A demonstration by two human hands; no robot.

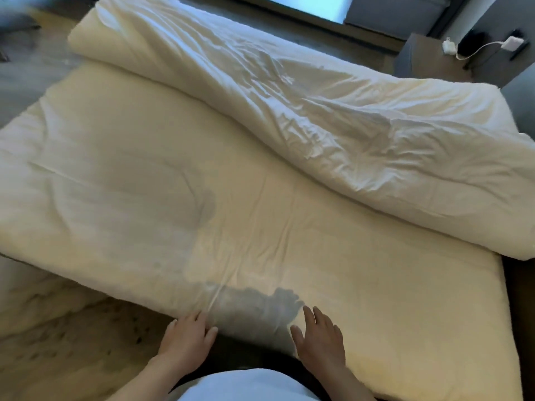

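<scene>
A cream bed sheet (260,204) covers the mattress and fills most of the view. A white duvet (318,111) lies bunched in a long roll across the far side of the bed. My left hand (186,340) lies with spread, straight fingers on the near edge of the sheet. My right hand (320,340) rests flat on the sheet a little to the right, fingers straight and pointing away from me. Neither hand holds anything.
A dark bedside table (434,62) stands at the far right with a white charger and cable (474,50) on it. A light floor or rug (58,342) lies at the near left. A window (318,7) is beyond the bed.
</scene>
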